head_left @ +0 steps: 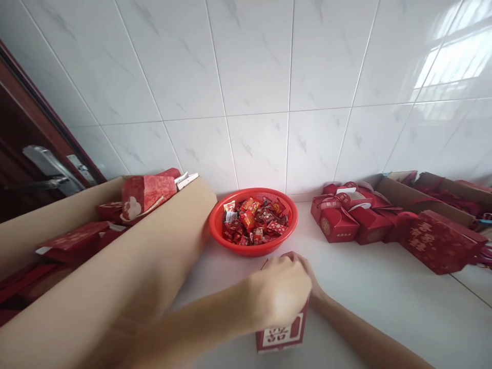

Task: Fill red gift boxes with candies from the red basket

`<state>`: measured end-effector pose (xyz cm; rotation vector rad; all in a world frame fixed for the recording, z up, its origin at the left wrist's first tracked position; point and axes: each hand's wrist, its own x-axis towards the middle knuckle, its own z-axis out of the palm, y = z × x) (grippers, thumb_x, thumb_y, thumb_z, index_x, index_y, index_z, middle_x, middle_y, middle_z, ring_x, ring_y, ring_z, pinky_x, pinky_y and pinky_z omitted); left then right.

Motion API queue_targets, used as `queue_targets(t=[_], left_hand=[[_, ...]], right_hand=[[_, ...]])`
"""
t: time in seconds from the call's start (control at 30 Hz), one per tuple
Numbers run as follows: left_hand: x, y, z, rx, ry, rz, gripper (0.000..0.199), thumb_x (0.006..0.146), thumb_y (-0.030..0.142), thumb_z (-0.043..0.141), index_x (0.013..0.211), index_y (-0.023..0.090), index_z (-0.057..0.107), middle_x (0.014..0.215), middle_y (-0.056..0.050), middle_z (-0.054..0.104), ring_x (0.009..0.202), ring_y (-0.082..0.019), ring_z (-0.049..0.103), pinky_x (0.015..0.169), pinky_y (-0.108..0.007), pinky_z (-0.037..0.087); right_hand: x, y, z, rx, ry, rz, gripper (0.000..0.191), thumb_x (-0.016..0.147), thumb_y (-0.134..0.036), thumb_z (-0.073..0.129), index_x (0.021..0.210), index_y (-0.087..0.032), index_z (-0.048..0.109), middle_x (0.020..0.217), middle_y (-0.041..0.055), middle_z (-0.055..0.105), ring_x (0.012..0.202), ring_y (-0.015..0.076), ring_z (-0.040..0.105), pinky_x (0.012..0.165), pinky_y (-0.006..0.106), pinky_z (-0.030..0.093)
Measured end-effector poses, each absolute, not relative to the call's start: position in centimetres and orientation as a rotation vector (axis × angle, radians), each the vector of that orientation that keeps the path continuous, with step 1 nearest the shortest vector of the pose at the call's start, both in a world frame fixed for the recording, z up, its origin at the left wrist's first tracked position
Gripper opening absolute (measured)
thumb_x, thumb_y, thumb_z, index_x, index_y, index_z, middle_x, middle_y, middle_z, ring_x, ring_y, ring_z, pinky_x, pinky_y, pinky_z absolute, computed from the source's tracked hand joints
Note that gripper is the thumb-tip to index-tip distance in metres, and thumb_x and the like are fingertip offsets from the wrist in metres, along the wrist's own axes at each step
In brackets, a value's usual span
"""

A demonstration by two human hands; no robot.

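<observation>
A small red gift box [280, 335] with a pale panel of dark red characters stands on the white surface, just in front of the red basket. My left hand [282, 289] is closed in a fist over the top of this box and hides most of it. Whatever the fist may hold is out of sight, and the hand is slightly blurred. Around the far right side of the box curls my right hand [307, 269], gripping it, its fingers partly behind the left one. Wrapped sweets [255, 220] in red, brown and white fill the red plastic basket [251, 250].
A large cardboard carton [177, 236] with red gift bags and boxes runs along the left. Several red gift boxes [340, 225] and a larger red box [438, 243] stand at right, before another carton [446, 202]. A tiled wall [257, 148] closes the back; a door handle [54, 169] shows at left.
</observation>
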<state>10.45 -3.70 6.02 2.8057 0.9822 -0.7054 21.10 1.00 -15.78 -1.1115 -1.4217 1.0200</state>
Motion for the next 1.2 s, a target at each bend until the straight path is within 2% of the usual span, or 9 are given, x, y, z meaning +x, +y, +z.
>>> queue_targets(t=[0.17, 0.3, 0.43, 0.57, 0.67, 0.83, 0.97, 1.07, 1.2], left_hand=[[7.4, -3.4, 3.3, 2.744, 1.180, -0.709, 0.027, 0.079, 0.000, 0.058, 0.100, 0.007, 0.072, 0.094, -0.018, 0.074, 0.088, -0.031, 0.072, 0.077, -0.037, 0.056], [5.4, -3.3, 3.3, 2.731, 1.309, -0.692, 0.039, 0.081, 0.004, 0.059, 0.120, 0.007, 0.066, 0.121, -0.022, 0.067, 0.105, -0.034, 0.068, 0.086, -0.040, 0.055], [5.1, -3.3, 3.3, 2.653, 1.335, -0.618, 0.038, 0.092, 0.019, 0.054, 0.127, 0.007, 0.063, 0.137, -0.027, 0.057, 0.115, -0.038, 0.064, 0.087, -0.042, 0.055], [5.2, -3.6, 3.2, 2.568, 1.251, -0.541, 0.031, 0.095, 0.028, 0.053, 0.115, 0.013, 0.070, 0.133, -0.024, 0.061, 0.108, -0.036, 0.068, 0.077, -0.039, 0.057], [4.1, -3.8, 3.1, 2.554, 1.137, -0.450, 0.033, 0.093, 0.030, 0.057, 0.120, 0.017, 0.069, 0.129, -0.020, 0.065, 0.096, -0.032, 0.072, 0.073, -0.036, 0.057], [0.5, -0.1, 3.5, 2.574, 0.922, 0.149, 0.033, 0.097, 0.035, 0.050, 0.124, 0.027, 0.067, 0.118, -0.006, 0.073, 0.104, -0.026, 0.070, 0.087, -0.033, 0.053], [0.4, 9.1, 3.3, 2.556, 1.033, 0.315, 0.032, 0.096, 0.027, 0.047, 0.117, 0.027, 0.070, 0.118, -0.001, 0.073, 0.103, -0.021, 0.069, 0.085, -0.028, 0.052], [2.7, 16.1, 1.8, 2.521, 1.166, 0.295, 0.041, 0.089, 0.009, 0.046, 0.121, 0.023, 0.068, 0.120, -0.002, 0.072, 0.105, -0.018, 0.068, 0.086, -0.024, 0.051], [5.4, 20.9, -0.9, 2.546, 1.280, -0.126, 0.064, 0.076, -0.001, 0.051, 0.132, 0.029, 0.062, 0.140, -0.004, 0.060, 0.116, -0.022, 0.064, 0.090, -0.027, 0.051]], right_hand=[[20.8, 1.2, -16.0, -1.074, -1.145, 1.206, 0.040, 0.076, -0.058, 0.070, 0.079, -0.019, 0.064, 0.074, 0.0037, 0.066, 0.067, 0.0190, 0.058, 0.061, 0.030, 0.047], [20.8, 1.0, -15.7, -1.098, -1.220, 1.134, 0.040, 0.083, -0.059, 0.063, 0.083, -0.019, 0.065, 0.078, 0.0035, 0.064, 0.070, 0.0181, 0.056, 0.066, 0.030, 0.046], [20.7, 0.7, -15.4, -1.090, -1.293, 1.123, 0.039, 0.089, -0.058, 0.056, 0.086, -0.020, 0.066, 0.081, 0.0028, 0.063, 0.072, 0.0170, 0.055, 0.068, 0.029, 0.046], [20.5, 0.3, -15.4, -1.110, -1.293, 1.142, 0.037, 0.092, -0.055, 0.055, 0.084, -0.020, 0.063, 0.077, 0.0009, 0.060, 0.071, 0.0157, 0.053, 0.067, 0.028, 0.045], [20.4, 0.2, -15.4, -1.145, -1.270, 1.171, 0.035, 0.093, -0.054, 0.055, 0.085, -0.020, 0.062, 0.077, 0.0007, 0.061, 0.070, 0.0154, 0.053, 0.066, 0.027, 0.044], [20.4, 0.3, -15.7, -1.159, -1.288, 1.176, 0.037, 0.092, -0.055, 0.055, 0.085, -0.019, 0.063, 0.081, 0.0025, 0.063, 0.075, 0.0169, 0.055, 0.068, 0.027, 0.046], [20.3, 0.5, -15.9, -1.168, -1.299, 1.213, 0.040, 0.092, -0.057, 0.055, 0.083, -0.019, 0.062, 0.079, 0.0028, 0.063, 0.073, 0.0166, 0.055, 0.063, 0.026, 0.044], [20.2, 0.4, -15.7, -1.191, -1.289, 1.220, 0.040, 0.091, -0.057, 0.056, 0.082, -0.018, 0.062, 0.079, 0.0027, 0.062, 0.072, 0.0163, 0.054, 0.061, 0.026, 0.043], [20.2, 0.5, -15.9, -1.211, -1.307, 1.204, 0.043, 0.090, -0.059, 0.055, 0.082, -0.018, 0.062, 0.079, 0.0033, 0.062, 0.073, 0.0170, 0.054, 0.061, 0.026, 0.044]])
